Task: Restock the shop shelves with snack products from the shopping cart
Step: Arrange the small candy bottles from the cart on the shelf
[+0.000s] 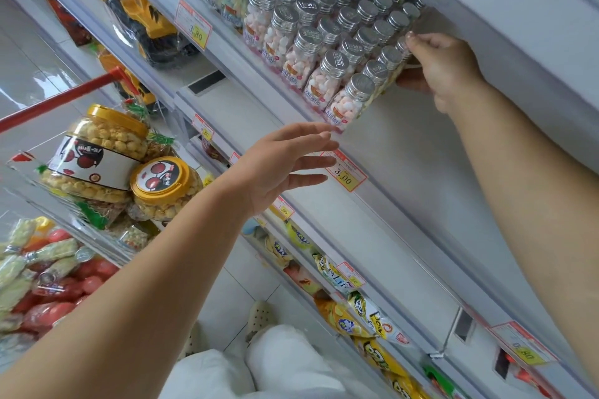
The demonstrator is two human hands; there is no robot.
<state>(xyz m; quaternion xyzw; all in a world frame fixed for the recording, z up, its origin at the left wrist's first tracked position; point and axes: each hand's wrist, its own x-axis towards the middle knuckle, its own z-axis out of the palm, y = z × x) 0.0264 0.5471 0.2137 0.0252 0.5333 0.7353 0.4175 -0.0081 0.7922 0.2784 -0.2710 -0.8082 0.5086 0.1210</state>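
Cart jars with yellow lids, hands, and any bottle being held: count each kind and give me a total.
Yellow-lidded jars: 2, the standing jar and the tipped jar
Hands: 2, the left hand free, the right hand gripping
Held silver-capped bottle: 1
Total: 5

A yellow toy digger [142,19] wrapped in clear plastic lies at upper left, with a second yellow toy vehicle [131,84] below it, partly hidden. Red-and-yellow price tags hang along the edges: one reads 3.80 [193,30], another 3.00 [344,175], a third 0.80 [525,355]. Down below is pale tiled floor [233,288] and a cream perforated clog [261,314], partly covered by white trousers [285,363].
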